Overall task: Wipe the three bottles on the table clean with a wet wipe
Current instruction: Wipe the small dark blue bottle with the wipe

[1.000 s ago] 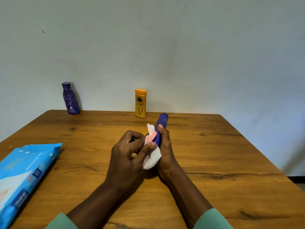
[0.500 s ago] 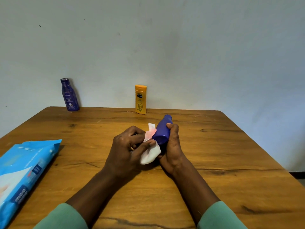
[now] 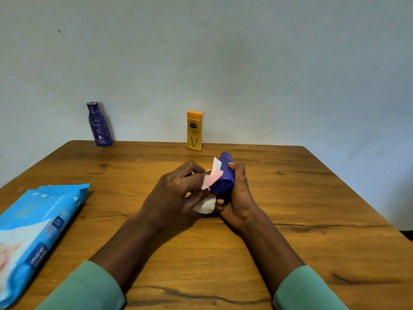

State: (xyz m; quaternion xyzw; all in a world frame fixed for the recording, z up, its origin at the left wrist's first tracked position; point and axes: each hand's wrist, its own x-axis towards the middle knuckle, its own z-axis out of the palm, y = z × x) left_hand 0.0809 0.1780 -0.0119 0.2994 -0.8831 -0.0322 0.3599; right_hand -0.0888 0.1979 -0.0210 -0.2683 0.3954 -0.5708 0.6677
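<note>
My right hand [image 3: 234, 198] grips a blue bottle [image 3: 223, 175] above the middle of the wooden table [image 3: 312, 198], its cap end pointing away from me. My left hand [image 3: 176, 191] pinches a white wet wipe [image 3: 210, 182] and holds it against the bottle's left side; part of the wipe hangs below my fingers. A dark blue bottle [image 3: 99, 125] stands upright at the table's far left edge by the wall. A yellow bottle [image 3: 194, 130] stands upright at the far middle.
A blue pack of wet wipes [image 3: 38, 231] lies flat on the table's near left side. The pale wall runs right behind the table's far edge. The table's right edge drops off toward the floor.
The blue bottle has tipped so its base faces me more. My left hand has slid the wipe up along the bottle's side. Both hands stay above the middle of the table.
</note>
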